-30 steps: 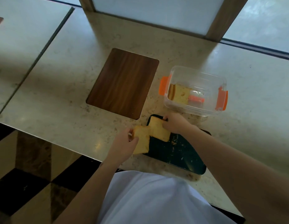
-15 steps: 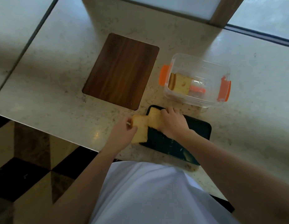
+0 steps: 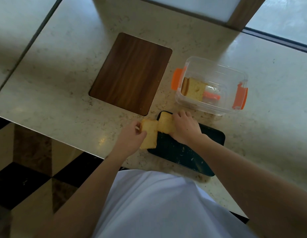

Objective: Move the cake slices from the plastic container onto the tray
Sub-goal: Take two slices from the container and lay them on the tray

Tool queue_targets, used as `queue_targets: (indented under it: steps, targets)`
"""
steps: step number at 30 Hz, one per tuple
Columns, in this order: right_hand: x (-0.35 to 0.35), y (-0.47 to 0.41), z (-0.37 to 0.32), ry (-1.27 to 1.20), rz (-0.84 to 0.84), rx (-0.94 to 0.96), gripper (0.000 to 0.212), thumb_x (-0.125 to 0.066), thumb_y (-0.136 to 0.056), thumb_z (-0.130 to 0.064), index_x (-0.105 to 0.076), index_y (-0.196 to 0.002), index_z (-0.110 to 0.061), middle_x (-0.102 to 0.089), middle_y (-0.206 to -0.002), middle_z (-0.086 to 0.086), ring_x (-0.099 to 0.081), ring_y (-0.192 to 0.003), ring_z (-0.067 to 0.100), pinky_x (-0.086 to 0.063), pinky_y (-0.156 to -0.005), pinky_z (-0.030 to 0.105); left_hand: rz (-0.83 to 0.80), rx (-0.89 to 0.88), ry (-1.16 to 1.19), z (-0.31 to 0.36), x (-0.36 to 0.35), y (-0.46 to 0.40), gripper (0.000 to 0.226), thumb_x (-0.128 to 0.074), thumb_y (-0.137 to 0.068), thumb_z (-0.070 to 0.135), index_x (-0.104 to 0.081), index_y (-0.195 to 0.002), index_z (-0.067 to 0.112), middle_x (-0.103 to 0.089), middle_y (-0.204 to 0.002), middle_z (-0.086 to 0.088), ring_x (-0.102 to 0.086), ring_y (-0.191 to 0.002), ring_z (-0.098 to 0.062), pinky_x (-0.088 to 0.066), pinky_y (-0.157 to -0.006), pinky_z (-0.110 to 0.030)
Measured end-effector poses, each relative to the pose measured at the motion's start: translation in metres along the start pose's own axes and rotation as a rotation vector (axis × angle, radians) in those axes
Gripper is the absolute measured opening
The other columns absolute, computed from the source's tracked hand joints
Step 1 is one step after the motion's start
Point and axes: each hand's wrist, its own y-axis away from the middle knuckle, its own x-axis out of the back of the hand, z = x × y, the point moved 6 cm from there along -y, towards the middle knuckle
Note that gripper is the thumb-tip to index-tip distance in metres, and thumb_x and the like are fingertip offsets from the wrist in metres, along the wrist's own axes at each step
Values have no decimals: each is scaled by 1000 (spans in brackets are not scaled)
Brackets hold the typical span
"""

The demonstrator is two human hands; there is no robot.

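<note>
A dark tray (image 3: 183, 152) lies at the table's near edge. My left hand (image 3: 130, 140) grips a yellow cake slice (image 3: 150, 134) over the tray's left end. My right hand (image 3: 185, 127) holds a second cake slice (image 3: 165, 123) at the tray's far left corner, touching the first slice. Behind the tray stands a clear plastic container (image 3: 212, 85) with orange clips; more cake slices (image 3: 194, 89) lean at its left end, next to an orange item inside.
A brown wooden board (image 3: 130, 73) lies on the marble table (image 3: 63, 83) left of the container. The table edge runs just left of my left hand, with a chequered floor (image 3: 29, 169) below. Crumbs dot the tray.
My right hand has pushed its slice leftward until it meets the slice in my left hand. The camera has tilted a little.
</note>
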Motion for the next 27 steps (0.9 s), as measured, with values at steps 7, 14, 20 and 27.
queue_targets:
  steps: [7,14,20,27]
  targets:
    - [2,10,6,-127,19,-41,74,-74,-79,-40,-45,-142,-14,-47,-138,10,-42,-130,33,-45,-101,44,-23,-6,-14,-4,-10,-5,18,-63,-94,26,-55,-109,19,-65,-90,-1,-61,-76,-10,-44,-60,-23]
    - [-38,68,26,-1160,-124,-374,52,-66,-94,-43,-56,-138,-17,-67,-119,-3,-67,-102,12,-58,-87,31,-194,240,566,-2,-39,-5,45,-65,-96,15,-45,-136,11,-55,-128,-12,-62,-109,-28,-62,-73,-33]
    - [-56,97,35,-1509,-120,-424,25,-70,-94,-28,-70,-118,-22,-75,-110,2,-73,-98,15,-60,-87,31,-342,231,581,5,-65,-2,31,-65,-95,12,-52,-124,15,-60,-127,-12,-66,-108,-29,-60,-82,-42]
    - [-53,100,35,-1373,-80,-390,32,-72,-92,-28,-65,-123,-22,-73,-112,-5,-71,-98,10,-58,-83,26,-333,254,516,0,-74,-1,38,-64,-96,11,-50,-131,8,-60,-125,-14,-66,-107,-30,-60,-83,-45]
